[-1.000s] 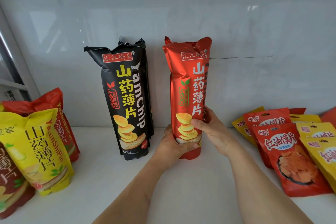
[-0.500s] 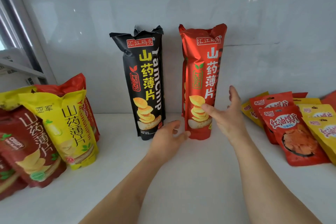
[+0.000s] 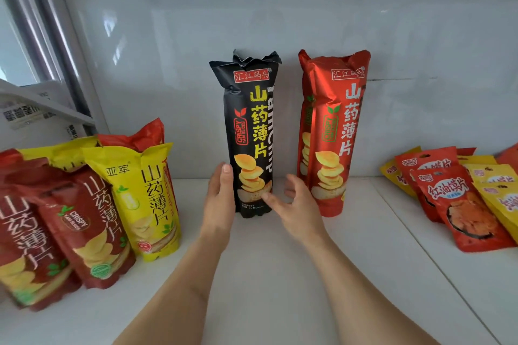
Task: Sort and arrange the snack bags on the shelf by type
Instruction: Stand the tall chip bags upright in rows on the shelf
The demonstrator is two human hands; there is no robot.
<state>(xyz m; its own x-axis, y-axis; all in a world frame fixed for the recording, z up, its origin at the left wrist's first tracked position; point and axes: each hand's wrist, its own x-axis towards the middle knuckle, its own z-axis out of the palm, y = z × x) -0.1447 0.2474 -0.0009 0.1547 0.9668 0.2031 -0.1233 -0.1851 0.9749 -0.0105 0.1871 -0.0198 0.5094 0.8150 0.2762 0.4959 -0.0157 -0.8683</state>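
Observation:
A tall black yam-chip bag [image 3: 251,126] stands upright against the back wall. Beside it on the right stands a tall red yam-chip bag [image 3: 332,131], with another red one partly hidden behind it. My left hand [image 3: 220,199] is open at the black bag's lower left side, fingers up, touching or almost touching it. My right hand [image 3: 294,207] is open in front of the gap between the two bags, its fingers near the black bag's lower right. Neither hand holds anything.
Yellow [image 3: 145,199] and dark red yam-chip bags [image 3: 89,232] lean in a cluster at the left. Small red [image 3: 459,210] and yellow pouches [image 3: 501,199] lie at the right. The white shelf [image 3: 280,274] runs to the wall; a window frame [image 3: 56,36] stands at upper left.
Both hands let go of the red bag, which stays upright, and shifted left to either side of the black bag. The camera view swung left.

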